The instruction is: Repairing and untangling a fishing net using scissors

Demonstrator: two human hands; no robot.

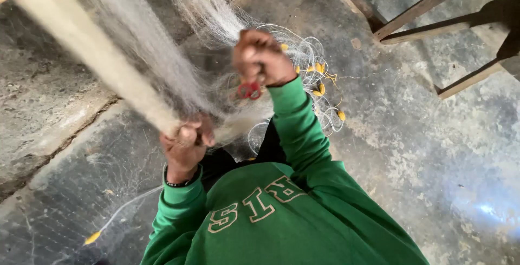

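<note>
Overhead, both hands, left point(187, 143) and right point(261, 56), clutch pale bunched netting point(146, 54).

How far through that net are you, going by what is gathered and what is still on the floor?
Done, it seems: a long stretch of net is gathered into a taut bundle running up to the left. In hand: the left hand grips the bundle, and the right hand holds netting with a small red tool just below it. Left: a loose pile with yellow floats lies on the floor, and one float trails apart.
</note>
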